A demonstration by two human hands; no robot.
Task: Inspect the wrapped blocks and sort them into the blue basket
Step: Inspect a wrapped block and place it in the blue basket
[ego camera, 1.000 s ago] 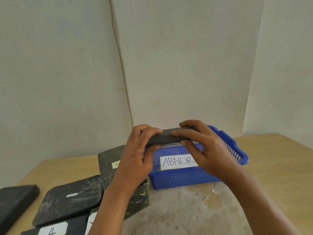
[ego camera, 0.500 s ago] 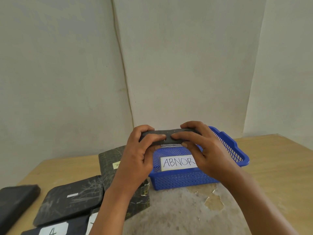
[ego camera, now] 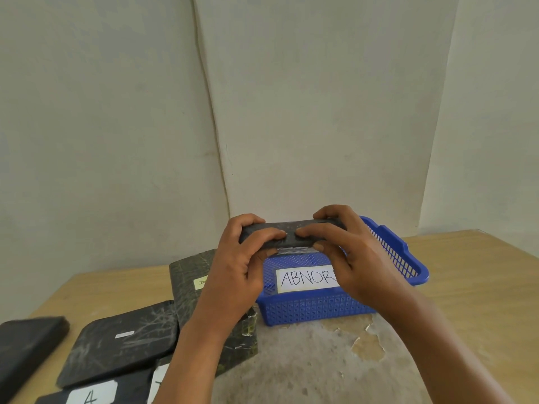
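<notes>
Black plastic wrap is pretty much the theme here. There's only the head view to go on, so here it is.

Dead centre of the frame, a bit below the middle, both hands are up holding one wrapped block [ego camera: 291, 236] edge-on toward the camera. The left hand [ego camera: 242, 258] has its fingers curled over the top of the left end with the thumb underneath, and the right hand [ego camera: 350, 258] grips the right end the same way, fingers across the near face. So both are clamped on that one block, nothing loose. It hangs in the air right over the near half of the blue basket [ego camera: 408, 258], not touching it as far as I can tell.

The basket sits right of centre on the wooden table [ego camera: 481, 287], and the white label [ego camera: 306, 278] lying inside reads "ABNOR", with the rest hidden behind the right hand.

Lower left of the frame there's the rest of the pile: a greenish-black block [ego camera: 189, 275] partly behind the left forearm, a flat dark block [ego camera: 122, 348] with a small white tag, another dark block [ego camera: 26, 345] at the far left edge, and a numbered block [ego camera: 90, 396] marked "4" at the bottom edge.

My read: this is the inspection step, turning the block to check its edge. If it fails, the next move is just lowering it flat into the basket and letting go, without snagging the rim.
</notes>
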